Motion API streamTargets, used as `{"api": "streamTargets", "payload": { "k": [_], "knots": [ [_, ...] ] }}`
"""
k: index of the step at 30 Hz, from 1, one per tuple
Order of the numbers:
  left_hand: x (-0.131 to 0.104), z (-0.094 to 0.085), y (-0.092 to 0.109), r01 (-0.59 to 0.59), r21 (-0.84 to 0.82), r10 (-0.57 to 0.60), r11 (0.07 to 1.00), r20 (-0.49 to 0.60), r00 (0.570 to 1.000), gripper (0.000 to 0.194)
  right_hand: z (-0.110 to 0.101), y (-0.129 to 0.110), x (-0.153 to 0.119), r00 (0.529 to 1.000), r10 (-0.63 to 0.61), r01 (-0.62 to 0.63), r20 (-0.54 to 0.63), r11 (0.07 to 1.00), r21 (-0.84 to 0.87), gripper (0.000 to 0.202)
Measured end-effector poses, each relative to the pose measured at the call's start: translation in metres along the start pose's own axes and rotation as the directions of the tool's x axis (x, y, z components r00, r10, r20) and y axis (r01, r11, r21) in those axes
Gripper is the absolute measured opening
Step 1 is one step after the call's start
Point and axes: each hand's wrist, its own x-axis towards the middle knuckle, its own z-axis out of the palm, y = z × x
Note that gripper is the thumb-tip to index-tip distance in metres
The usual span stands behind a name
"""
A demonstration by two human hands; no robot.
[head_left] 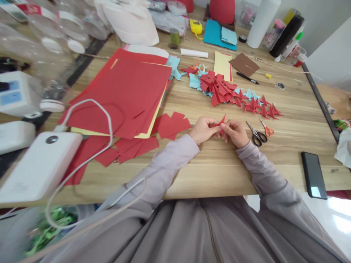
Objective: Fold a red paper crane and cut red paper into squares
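- A long-sleeved garment (181,226) in muted grey with a mauve tinge is worn; its front is seen well behind the fingers (211,121).
- That front is draped in broad folds and is divided lengthwise by a zip-like line (210,226), edged in a darker tone.
- The left sleeve (164,160) is lit to a paler lilac-grey towards the fingers and is darkened farther back from them.
- The left cuff (192,143) is set at the wrist, just behind the left fingers.
- The right sleeve (268,175) is creased softly behind the right fingers (231,128); its right cuff (245,149) is loosely folded at the wrist.
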Motion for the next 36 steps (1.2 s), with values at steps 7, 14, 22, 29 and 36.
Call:
{"api": "streamTargets", "payload": {
  "k": [7,14,22,29,36],
  "knots": [
    [0.0000,-0.0014,0.0005,0.022,-0.065,-0.016,0.998,0.084,0.996,0.026,-0.0005,-0.0039,-0.0025,1.000,-0.022,0.022,0.006,0.999,-0.048,0.052],
    [0.0008,0.0002,-0.0034,0.070,-0.170,-0.047,0.983,0.137,0.989,0.029,0.0036,-0.0072,-0.0066,0.997,-0.078,0.078,-0.009,0.995,-0.063,0.053],
    [-0.0016,0.0036,-0.0049,0.045,-0.147,-0.034,0.988,0.073,0.997,0.030,0.0005,0.0018,-0.0041,1.000,0.011,-0.013,0.024,0.995,0.096,0.060],
    [-0.0025,0.0052,-0.0030,0.019,-0.080,-0.013,0.997,0.076,0.997,0.034,0.0003,-0.0017,-0.0040,0.998,0.004,-0.006,0.060,1.000,0.022,0.054],
    [-0.0006,0.0034,-0.0040,0.088,-0.137,-0.069,0.987,0.136,0.988,0.030,0.0013,-0.0036,-0.0051,0.992,-0.116,0.117,0.043,0.993,-0.022,0.056]
  ]
}}
